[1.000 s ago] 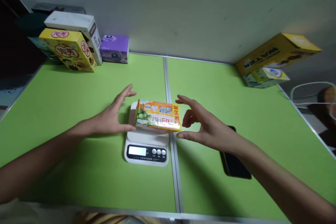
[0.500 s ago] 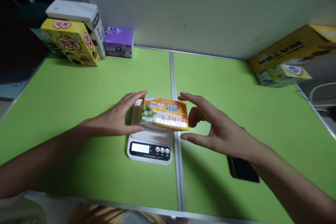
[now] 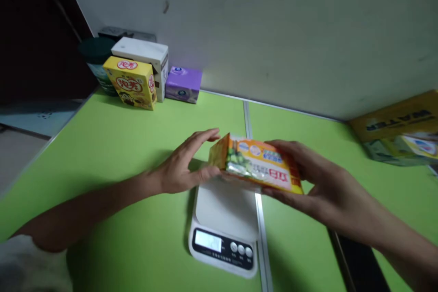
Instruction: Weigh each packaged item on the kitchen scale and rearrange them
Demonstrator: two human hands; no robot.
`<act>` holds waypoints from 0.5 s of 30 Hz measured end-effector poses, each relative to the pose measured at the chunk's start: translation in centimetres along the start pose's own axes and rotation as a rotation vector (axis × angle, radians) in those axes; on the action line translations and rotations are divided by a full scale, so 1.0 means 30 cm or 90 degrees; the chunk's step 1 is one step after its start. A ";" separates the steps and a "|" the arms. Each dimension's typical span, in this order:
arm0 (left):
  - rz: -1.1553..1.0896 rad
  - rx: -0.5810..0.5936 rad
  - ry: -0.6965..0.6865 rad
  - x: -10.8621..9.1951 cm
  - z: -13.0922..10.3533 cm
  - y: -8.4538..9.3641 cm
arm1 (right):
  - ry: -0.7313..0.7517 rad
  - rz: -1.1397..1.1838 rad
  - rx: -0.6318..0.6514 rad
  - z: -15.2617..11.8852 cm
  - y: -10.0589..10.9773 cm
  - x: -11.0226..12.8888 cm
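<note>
Nearest: one white plastic scale with lit display and three round buttons (image 3: 226, 212), on a green tabletop with metal edging (image 3: 215, 118); one flat, black, slab-shaped object (image 3: 362, 262), partly beneath the right forearm.

Above the scale's rear: one oblong, glossy orange, white and yellow printed pack (image 3: 263, 164), tilted, apparently raised off the platform. Right hand (image 3: 323, 185): clasping its right end, thumb along the near side, fingers along the far. Left hand (image 3: 186, 164): unclenched, thumb and fingers parted at the opposite end; contact cannot be told. Handling, by judgement: firm, moderately weighty, not fragile; film wrap likely slippery. Best hold: across the long sides, or one hand per end.

Far left: yellow cardboard box (image 3: 132, 86), white carton (image 3: 140, 49), purple soft-looking pack (image 3: 184, 84), dark-green-lidded tub (image 3: 97, 49). Far right: yellow carton marked "WATER" (image 3: 390, 121); pale green-and-yellow box (image 3: 386, 151).
</note>
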State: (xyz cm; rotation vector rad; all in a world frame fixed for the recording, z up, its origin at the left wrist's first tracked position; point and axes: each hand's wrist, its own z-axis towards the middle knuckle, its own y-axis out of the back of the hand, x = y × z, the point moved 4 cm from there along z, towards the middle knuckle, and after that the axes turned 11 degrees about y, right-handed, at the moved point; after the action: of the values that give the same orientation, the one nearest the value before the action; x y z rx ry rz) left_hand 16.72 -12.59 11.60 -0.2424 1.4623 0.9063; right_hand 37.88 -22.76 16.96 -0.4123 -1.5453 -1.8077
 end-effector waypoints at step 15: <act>0.063 -0.233 -0.003 0.300 0.055 0.097 | 0.102 -0.084 -0.112 0.912 -0.019 -0.283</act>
State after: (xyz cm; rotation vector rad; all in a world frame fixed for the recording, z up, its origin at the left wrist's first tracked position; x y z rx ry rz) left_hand 14.77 -6.19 4.70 -0.4405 1.3054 1.2529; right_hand 37.85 5.88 17.40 -0.2461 -1.3357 -2.0353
